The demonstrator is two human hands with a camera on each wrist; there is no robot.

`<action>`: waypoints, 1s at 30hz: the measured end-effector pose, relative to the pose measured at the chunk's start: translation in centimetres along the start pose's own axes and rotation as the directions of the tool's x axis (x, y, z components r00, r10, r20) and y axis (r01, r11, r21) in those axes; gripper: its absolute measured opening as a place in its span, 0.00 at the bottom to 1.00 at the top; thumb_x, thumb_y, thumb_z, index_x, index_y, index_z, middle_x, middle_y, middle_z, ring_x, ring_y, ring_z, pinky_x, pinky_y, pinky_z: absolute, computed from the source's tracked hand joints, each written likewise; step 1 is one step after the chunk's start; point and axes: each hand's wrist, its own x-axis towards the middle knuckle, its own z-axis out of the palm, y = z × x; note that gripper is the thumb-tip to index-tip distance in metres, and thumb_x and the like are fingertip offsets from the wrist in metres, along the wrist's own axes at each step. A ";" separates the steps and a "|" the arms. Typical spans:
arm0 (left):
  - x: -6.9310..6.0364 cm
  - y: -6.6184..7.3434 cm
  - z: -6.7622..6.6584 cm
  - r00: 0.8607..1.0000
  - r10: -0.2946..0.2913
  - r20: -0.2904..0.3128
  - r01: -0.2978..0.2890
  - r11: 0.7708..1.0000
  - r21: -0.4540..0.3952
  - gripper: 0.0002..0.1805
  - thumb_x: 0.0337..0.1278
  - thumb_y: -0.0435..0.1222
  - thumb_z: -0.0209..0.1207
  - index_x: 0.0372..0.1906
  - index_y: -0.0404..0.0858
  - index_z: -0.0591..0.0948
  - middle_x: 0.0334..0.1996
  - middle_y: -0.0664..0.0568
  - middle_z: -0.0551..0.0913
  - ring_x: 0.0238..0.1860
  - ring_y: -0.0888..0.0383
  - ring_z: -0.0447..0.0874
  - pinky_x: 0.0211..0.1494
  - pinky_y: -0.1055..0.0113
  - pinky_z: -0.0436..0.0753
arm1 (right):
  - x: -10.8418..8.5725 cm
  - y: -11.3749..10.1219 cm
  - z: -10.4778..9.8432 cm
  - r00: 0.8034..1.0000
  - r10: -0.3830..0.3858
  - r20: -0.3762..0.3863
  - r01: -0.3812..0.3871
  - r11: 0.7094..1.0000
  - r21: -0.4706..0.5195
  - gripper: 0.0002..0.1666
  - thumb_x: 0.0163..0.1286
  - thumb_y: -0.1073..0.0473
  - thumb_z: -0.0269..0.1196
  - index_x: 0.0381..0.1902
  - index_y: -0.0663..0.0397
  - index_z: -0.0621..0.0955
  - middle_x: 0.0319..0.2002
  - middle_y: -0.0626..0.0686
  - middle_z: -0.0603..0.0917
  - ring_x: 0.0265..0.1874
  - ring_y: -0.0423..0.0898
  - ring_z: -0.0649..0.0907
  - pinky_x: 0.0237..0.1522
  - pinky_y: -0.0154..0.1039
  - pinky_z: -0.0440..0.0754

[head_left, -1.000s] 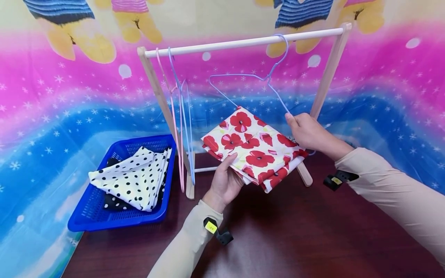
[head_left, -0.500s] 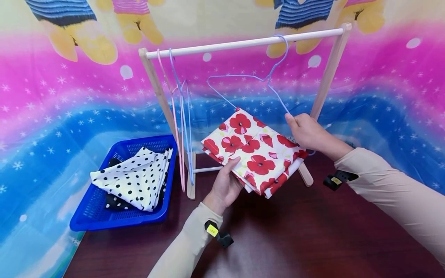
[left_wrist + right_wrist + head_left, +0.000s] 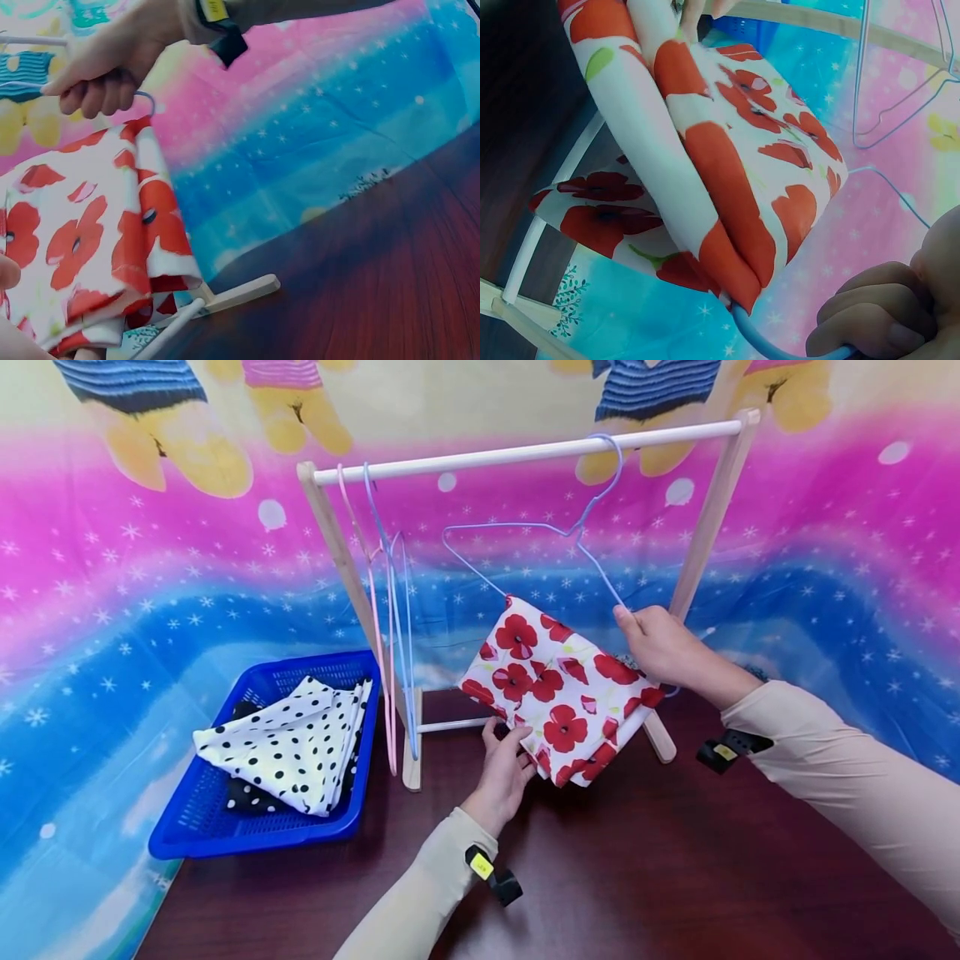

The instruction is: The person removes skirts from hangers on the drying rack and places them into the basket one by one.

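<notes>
A folded white cloth with red poppies (image 3: 555, 693) is draped over the lower bar of a blue wire hanger (image 3: 517, 525), which hooks on the white rail of a small clothes rack. My right hand (image 3: 663, 643) grips the hanger's right side; its curled fingers (image 3: 870, 322) show in the right wrist view. Down at the cloth's lower left edge, my left hand (image 3: 504, 777) holds the fabric, with fingertips (image 3: 90, 353) showing under the hem in the left wrist view. Part of the left hand is hidden behind the cloth.
On the left stands a blue basket (image 3: 168, 842) holding a white dotted cloth (image 3: 285, 747) and a black dotted one (image 3: 251, 797). A pink hanger (image 3: 372, 610) and a blue hanger (image 3: 397, 635) hang at the left end of the wooden rack (image 3: 525, 453).
My left hand has shifted slightly right along the cloth's lower edge. The cloth's left corner has moved inward and hangs steeper. My right hand has kept its grip on the hanger.
</notes>
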 end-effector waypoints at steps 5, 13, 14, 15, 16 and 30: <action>0.0 -0.3 0.6 1.000 -0.010 0.008 0.009 1.000 0.024 0.38 0.68 0.38 0.53 0.76 0.43 0.48 0.68 0.37 0.67 0.65 0.44 0.76 0.74 0.49 0.71 | 0.0 0.0 0.0 1.000 -0.009 -0.007 0.009 1.000 -0.009 0.36 0.84 0.41 0.36 0.16 0.52 0.65 0.12 0.49 0.64 0.11 0.47 0.66 0.16 0.40 0.66; 0.3 -0.7 0.4 0.999 -0.043 0.013 0.043 0.999 0.027 0.23 0.70 0.35 0.51 0.65 0.34 0.62 0.59 0.41 0.77 0.52 0.53 0.82 0.65 0.56 0.79 | 0.0 -0.1 0.1 1.000 0.000 -0.001 0.000 1.000 -0.005 0.35 0.84 0.41 0.36 0.17 0.52 0.66 0.12 0.49 0.64 0.12 0.46 0.66 0.16 0.40 0.66; 0.3 -0.7 0.4 0.998 -0.052 0.025 0.051 0.998 0.028 0.23 0.70 0.36 0.50 0.65 0.32 0.63 0.60 0.41 0.77 0.52 0.53 0.81 0.67 0.55 0.79 | -0.1 -0.1 0.1 1.000 -0.001 -0.002 0.001 1.000 -0.005 0.35 0.84 0.41 0.36 0.17 0.52 0.66 0.12 0.49 0.64 0.12 0.46 0.66 0.16 0.40 0.66; 0.3 -0.7 0.3 0.997 -0.064 0.036 0.063 0.998 0.028 0.24 0.70 0.36 0.49 0.66 0.31 0.64 0.61 0.40 0.77 0.54 0.52 0.81 0.70 0.54 0.77 | -0.1 -0.1 0.1 1.000 -0.002 -0.003 0.002 1.000 -0.005 0.35 0.84 0.41 0.36 0.17 0.52 0.66 0.12 0.49 0.64 0.12 0.46 0.66 0.16 0.40 0.66; 0.4 -0.7 0.2 0.996 -0.077 0.046 0.075 0.997 0.027 0.25 0.70 0.37 0.49 0.67 0.31 0.65 0.63 0.38 0.76 0.55 0.52 0.81 0.72 0.52 0.75 | -0.1 -0.1 0.1 1.000 -0.004 -0.004 0.004 1.000 -0.007 0.35 0.84 0.42 0.36 0.17 0.52 0.66 0.12 0.49 0.64 0.12 0.46 0.66 0.16 0.40 0.66; 0.3 -0.4 0.7 0.988 -0.151 -0.044 0.154 0.983 0.099 0.13 0.63 0.37 0.56 0.49 0.36 0.77 0.45 0.49 0.80 0.50 0.52 0.76 0.74 0.44 0.70 | -0.1 -0.3 0.1 1.000 -0.003 -0.003 0.003 1.000 -0.009 0.36 0.84 0.41 0.36 0.17 0.53 0.65 0.13 0.49 0.63 0.12 0.46 0.65 0.16 0.39 0.65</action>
